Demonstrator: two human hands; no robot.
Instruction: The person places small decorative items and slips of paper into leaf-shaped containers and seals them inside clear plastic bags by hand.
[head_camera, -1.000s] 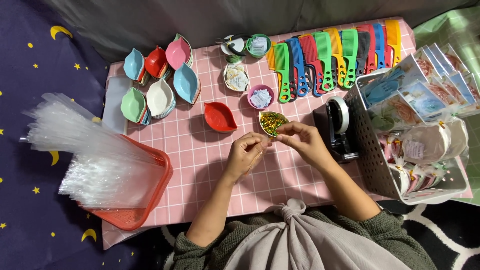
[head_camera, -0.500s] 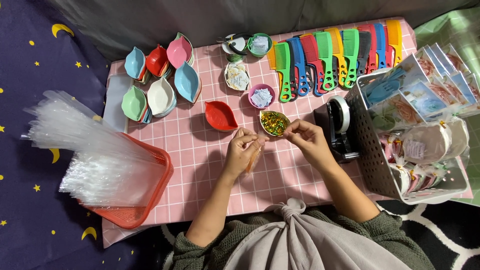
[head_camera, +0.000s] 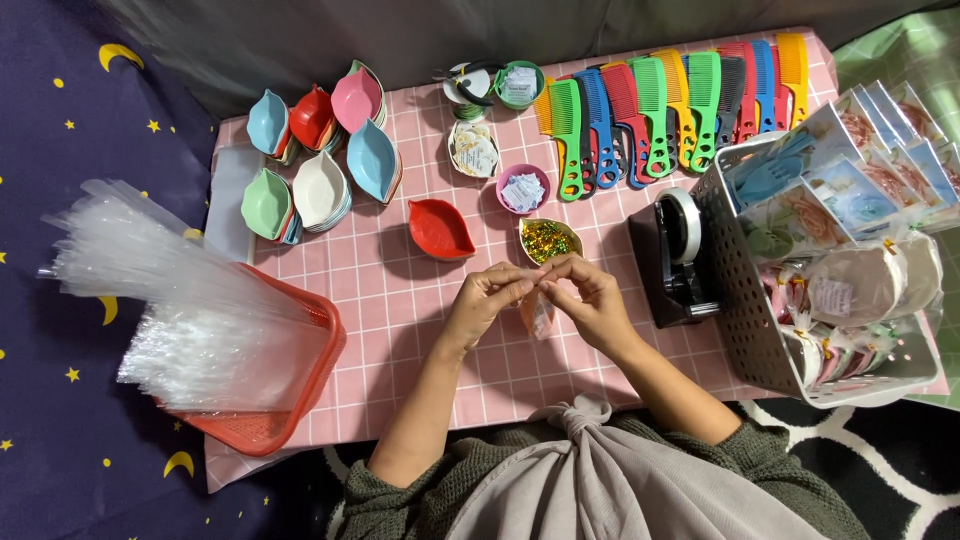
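Observation:
My left hand (head_camera: 485, 300) and my right hand (head_camera: 585, 295) meet over the pink checked cloth (head_camera: 380, 290). Together they pinch the top of a small clear packet (head_camera: 539, 312) that hangs down between them. Just beyond the fingertips sits a small bowl of shiny green and gold bits (head_camera: 548, 240). A red leaf-shaped dish (head_camera: 438, 229) lies left of that bowl, and a pink bowl of white sachets (head_camera: 523, 189) stands behind it.
A red basket (head_camera: 300, 400) full of clear plastic bags sits at the left. Stacks of coloured leaf dishes (head_camera: 320, 160) stand at the back left, a row of coloured combs (head_camera: 660, 110) at the back. A black tape dispenser (head_camera: 672, 258) and a grey crate (head_camera: 745, 300) of packed items stand right.
Both hands have drawn slightly back from the bowl of shiny bits, and the small clear packet now hangs between the fingers.

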